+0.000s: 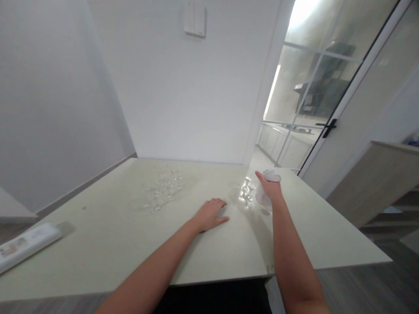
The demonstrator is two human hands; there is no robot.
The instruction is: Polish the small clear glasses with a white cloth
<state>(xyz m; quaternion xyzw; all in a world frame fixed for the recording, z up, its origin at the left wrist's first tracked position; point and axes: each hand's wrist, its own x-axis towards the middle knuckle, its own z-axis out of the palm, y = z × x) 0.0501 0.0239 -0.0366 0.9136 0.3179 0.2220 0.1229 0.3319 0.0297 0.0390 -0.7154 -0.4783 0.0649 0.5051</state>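
Note:
My right hand [271,189] is closed around a white cloth [262,199], which hangs below the hand and shows above the fingers. Just left of the cloth, a few small stemmed glasses [248,197] stand close together. With its fingers stretched and thumb apart, my left hand [210,214] lies on the pale table [229,253] and holds nothing. Farther left is a cluster of several clear glasses [167,183]; their outlines blur into one another. Whether anything else is inside my right hand, I cannot tell.
A white flat package [28,244] with printed pictures lies at the table's left edge. Behind the table rises a white wall with a switch plate [195,19]. To the right are a glass door with a black handle [329,128] and a wooden shelf unit [376,183].

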